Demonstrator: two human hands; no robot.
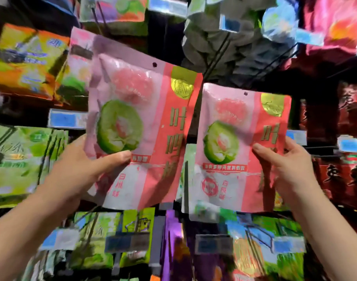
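We find two matching pink packets held up side by side in the middle of the frame. The left packet, centre-left, stands higher and is slightly tilted. The right packet, centre-right, sits just beside it; we cannot tell whether their edges touch. Each face shows a cut green fruit, a red strip with lettering and a small hang hole near the top edge.

The left hand grips the left packet at its lower left corner, thumb pressed on the front, the other fingers hidden behind. The right hand grips the right packet at its right edge, thumb across the front, fingers curled round the back.

Behind both we note green packets at the left of the frame, red packets at the right, and blue price tags on the rack. This background is blurred.
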